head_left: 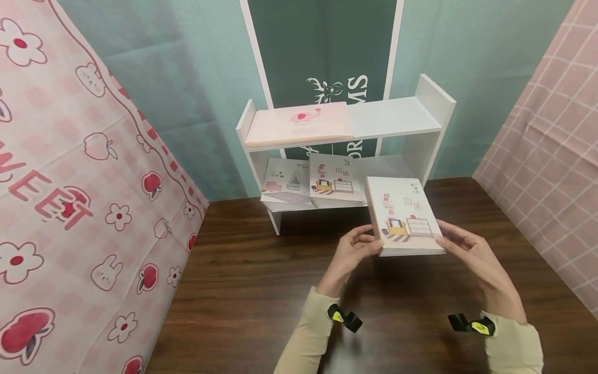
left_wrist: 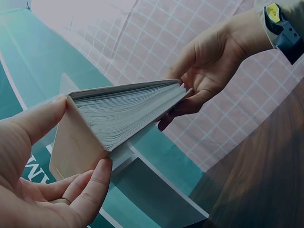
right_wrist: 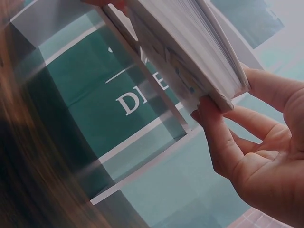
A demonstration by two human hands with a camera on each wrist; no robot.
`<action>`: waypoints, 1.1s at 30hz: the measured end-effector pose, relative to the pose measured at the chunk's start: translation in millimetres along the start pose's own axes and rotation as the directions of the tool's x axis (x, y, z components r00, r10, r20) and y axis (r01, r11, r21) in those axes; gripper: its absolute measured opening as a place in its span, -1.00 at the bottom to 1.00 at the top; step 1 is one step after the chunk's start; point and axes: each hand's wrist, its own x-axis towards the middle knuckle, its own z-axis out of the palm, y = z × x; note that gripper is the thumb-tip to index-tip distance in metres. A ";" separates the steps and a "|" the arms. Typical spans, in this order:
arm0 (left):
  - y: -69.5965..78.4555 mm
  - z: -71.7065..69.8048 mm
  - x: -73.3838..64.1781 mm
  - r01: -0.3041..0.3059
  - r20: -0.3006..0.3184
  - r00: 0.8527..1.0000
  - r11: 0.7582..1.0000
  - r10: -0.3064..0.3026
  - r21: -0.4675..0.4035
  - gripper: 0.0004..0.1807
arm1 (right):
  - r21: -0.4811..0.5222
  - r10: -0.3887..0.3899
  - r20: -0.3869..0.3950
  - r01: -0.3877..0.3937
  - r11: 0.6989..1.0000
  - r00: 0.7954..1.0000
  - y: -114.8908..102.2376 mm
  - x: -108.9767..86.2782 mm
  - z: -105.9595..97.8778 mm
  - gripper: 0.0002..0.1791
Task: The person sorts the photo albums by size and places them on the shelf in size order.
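Note:
A thick white book (head_left: 404,208) with a drawing of a yellow armchair and a chest of drawers is held tilted in the air, in front of the right part of a white two-tier shelf (head_left: 397,117). My left hand (head_left: 352,252) pinches its spine side near the bottom corner. On the opposite edge, my right hand (head_left: 474,257) grips it between thumb and fingers. The left wrist view shows the book's page block (left_wrist: 128,114) end-on, with a plain beige spine (left_wrist: 78,140) by the left thumb. Its underside is hidden in the head view.
On the lower tier lie a similar armchair book (head_left: 336,176) and a book with a grey-toned room drawing (head_left: 287,182). A pink elephant book (head_left: 303,122) lies on the top tier. Patterned cloths hang around the dark wooden table (head_left: 233,291).

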 end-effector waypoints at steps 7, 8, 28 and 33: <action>4.0 1.0 8.0 -0.006 -0.019 1.000 1.000 0.006 -0.014 -0.53 | 0.062 -0.011 -0.014 0.011 0.998 1.000 2.0 6.1 1.5 -0.50; 4.2 1.5 8.4 -0.009 -0.020 1.000 1.000 0.009 -0.018 -0.53 | 0.088 -0.016 -0.014 0.017 0.996 1.000 2.7 6.5 1.9 -0.50; 4.0 10.3 18.0 -0.044 -0.099 0.994 0.999 0.044 0.002 -0.50 | 0.054 0.009 -0.110 -0.004 0.999 0.994 2.3 17.5 5.4 -0.54; 1.8 10.6 19.8 -0.076 -0.117 0.990 0.997 0.075 -0.006 -0.51 | 0.018 -0.029 -0.177 0.033 0.999 0.984 1.9 19.9 10.1 -0.56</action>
